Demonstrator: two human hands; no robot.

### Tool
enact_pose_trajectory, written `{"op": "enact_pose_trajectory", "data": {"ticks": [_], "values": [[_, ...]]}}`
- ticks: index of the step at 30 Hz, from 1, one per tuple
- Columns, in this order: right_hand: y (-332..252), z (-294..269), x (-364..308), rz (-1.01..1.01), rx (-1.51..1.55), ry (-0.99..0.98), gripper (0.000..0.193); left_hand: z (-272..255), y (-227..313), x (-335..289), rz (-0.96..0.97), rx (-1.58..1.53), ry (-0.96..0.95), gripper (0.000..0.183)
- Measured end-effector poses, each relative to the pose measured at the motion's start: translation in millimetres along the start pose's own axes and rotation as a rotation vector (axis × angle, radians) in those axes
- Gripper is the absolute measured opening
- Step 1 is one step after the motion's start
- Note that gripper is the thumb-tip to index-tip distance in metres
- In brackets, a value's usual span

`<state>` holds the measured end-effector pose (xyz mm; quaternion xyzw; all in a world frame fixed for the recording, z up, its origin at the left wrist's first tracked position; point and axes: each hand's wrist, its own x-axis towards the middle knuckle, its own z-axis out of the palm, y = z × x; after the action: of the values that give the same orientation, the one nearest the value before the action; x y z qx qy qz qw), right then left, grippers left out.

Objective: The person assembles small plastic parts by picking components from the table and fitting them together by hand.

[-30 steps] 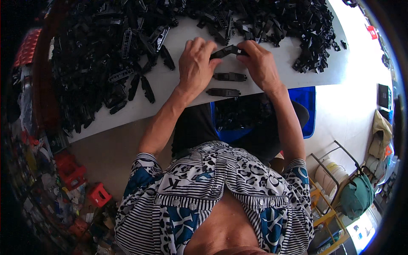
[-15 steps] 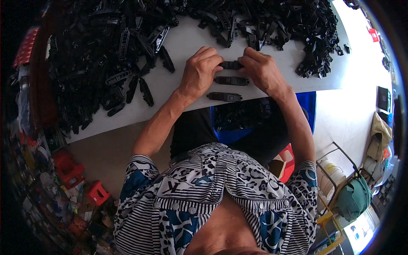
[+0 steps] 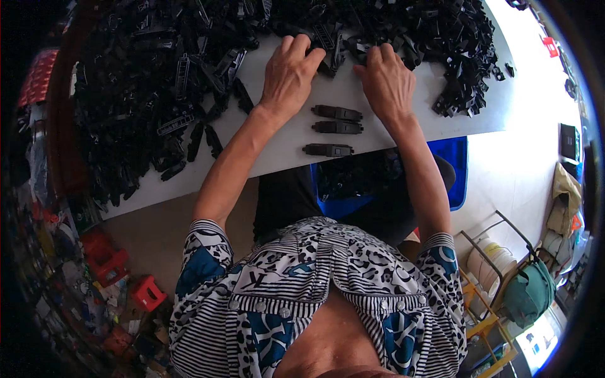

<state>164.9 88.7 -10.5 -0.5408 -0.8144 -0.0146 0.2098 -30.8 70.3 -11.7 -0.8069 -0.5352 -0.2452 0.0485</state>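
Note:
Three long black plastic parts lie crosswise on the white table in front of me: an upper one, a middle one just below it, and a lower one near the table edge. Beyond them my left hand reaches to the edge of the heap of long black parts, thumb apart from the fingers; its fingertips are partly hidden. My right hand is over the near edge of the smaller black pieces, thumb spread from the fingers. I see nothing held in either hand.
A blue bin with black parts stands under the table's near edge, by my legs. Red plastic stools and clutter are on the floor at left. A hand cart with a green bag stands at right.
Both hands have let go of the part they held and moved away from me, toward the heaps. That part now lies on the table, close above the middle one.

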Motion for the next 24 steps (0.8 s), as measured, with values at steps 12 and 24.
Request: {"op": "enact_pose_trajectory", "data": {"ticks": [12, 24], "values": [[8.0, -15.7, -17.7, -0.116, 0.309, 0.035, 0.023, -6.6, 2.9, -21.3, -0.111, -0.307, -0.110, 0.025], [0.0, -2.4, -4.3, -0.214, 0.587, -0.097, 0.022, -18.3, 9.1, -30.7, -0.190, -0.191, -0.062, 0.029]]}}
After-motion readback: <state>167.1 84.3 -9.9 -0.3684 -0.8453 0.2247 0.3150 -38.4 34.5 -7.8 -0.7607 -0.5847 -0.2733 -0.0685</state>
